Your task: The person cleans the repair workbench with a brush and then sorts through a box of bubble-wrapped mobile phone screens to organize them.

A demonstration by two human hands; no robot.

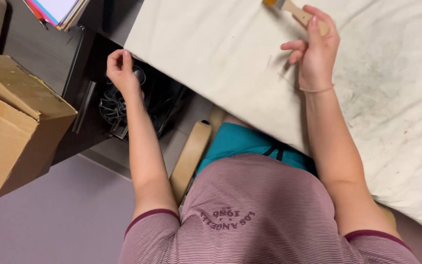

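Note:
My right hand [314, 51] grips the wooden handle of a flat paintbrush [296, 12] over a cream cloth [221, 54] that covers the table; the bristles run off the top edge of the view. My left hand [120, 68] is loosely curled, with nothing visible in it, just off the cloth's left edge, above a dark open drawer [142, 105] full of tangled black cables. I sit on a wooden chair [189, 159].
A brown cardboard box [10, 122] stands at the left on a dark surface. Coloured paper sheets [57, 11] lie stacked at the top left. The cloth carries grey smudges [367, 83] on its right part. Purple floor [64, 215] shows below.

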